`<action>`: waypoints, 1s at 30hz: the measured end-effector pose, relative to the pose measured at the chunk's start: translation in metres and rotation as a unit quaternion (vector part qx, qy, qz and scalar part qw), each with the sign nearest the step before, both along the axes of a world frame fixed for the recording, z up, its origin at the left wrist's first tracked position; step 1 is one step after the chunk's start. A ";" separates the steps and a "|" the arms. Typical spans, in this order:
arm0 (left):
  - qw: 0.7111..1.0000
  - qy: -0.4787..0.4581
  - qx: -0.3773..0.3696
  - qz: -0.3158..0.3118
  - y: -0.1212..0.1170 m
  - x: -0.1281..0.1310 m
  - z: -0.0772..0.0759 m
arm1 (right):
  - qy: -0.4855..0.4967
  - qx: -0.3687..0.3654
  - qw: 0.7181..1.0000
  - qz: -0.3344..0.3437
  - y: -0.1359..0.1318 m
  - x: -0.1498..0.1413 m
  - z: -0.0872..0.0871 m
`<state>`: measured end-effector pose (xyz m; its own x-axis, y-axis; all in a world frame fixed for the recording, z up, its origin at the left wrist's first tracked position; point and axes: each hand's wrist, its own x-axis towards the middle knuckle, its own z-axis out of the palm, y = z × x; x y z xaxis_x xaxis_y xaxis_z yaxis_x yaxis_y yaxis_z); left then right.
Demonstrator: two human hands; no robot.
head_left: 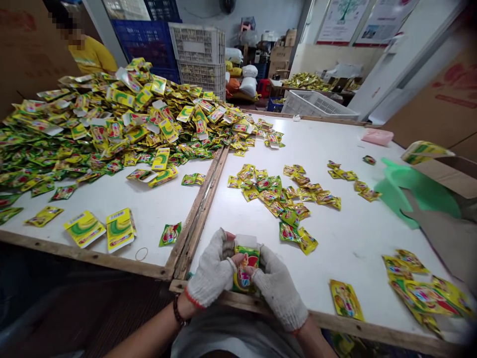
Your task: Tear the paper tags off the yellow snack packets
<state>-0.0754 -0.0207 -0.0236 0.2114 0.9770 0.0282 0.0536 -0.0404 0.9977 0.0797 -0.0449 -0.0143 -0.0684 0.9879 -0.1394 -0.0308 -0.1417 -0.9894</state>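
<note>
Both my hands wear white knit gloves with bare fingertips. Between them, at the table's front edge, is a small printed carton, green and yellow with a red fruit picture; its white top flap stands up. My left hand grips the carton's left side, thumb on the front. On the other side my right hand holds it, its thumb also against the front. What is inside the carton is hidden. Beyond my hands lie scattered yellow and green sachets. Two flat yellow cartons rest on the table to the left.
A large heap of sachets and cartons covers the back left. A wooden strip divides the white table. At right are a green basin, cardboard and more sachets. A person in yellow is at the far left.
</note>
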 end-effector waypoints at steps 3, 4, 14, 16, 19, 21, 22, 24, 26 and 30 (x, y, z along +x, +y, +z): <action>0.995 -0.059 -0.073 -0.034 0.002 0.002 0.002 | 0.042 -0.007 0.997 -0.069 -0.010 0.002 -0.008; 0.995 -0.059 -0.076 -0.038 0.001 0.001 0.003 | 0.040 -0.003 0.996 -0.079 -0.012 0.003 -0.011; 0.994 0.064 0.054 -0.067 -0.004 -0.004 0.015 | -0.239 0.167 0.951 0.107 0.004 0.024 0.020; 0.991 0.088 0.079 -0.063 -0.006 -0.002 0.017 | -0.273 0.128 0.942 0.148 0.012 0.024 0.032; 0.993 0.068 0.063 -0.067 -0.008 0.000 0.015 | -0.295 0.116 0.930 0.185 0.016 0.022 0.037; 0.996 0.056 0.034 -0.055 -0.008 -0.001 0.011 | -0.251 0.125 0.947 0.155 0.013 0.018 0.028; 0.997 0.055 0.020 -0.044 -0.007 -0.002 0.009 | -0.212 0.119 0.962 0.120 0.009 0.016 0.021; 0.998 0.061 0.004 -0.027 -0.006 -0.006 0.006 | -0.132 0.085 0.987 0.030 0.001 0.013 0.005; 0.997 0.077 0.010 -0.019 -0.004 -0.009 0.004 | -0.107 0.058 0.991 -0.047 -0.007 0.011 -0.008; 0.994 0.094 0.032 -0.034 0.001 -0.011 0.009 | -0.196 0.118 0.969 -0.095 -0.011 0.012 -0.013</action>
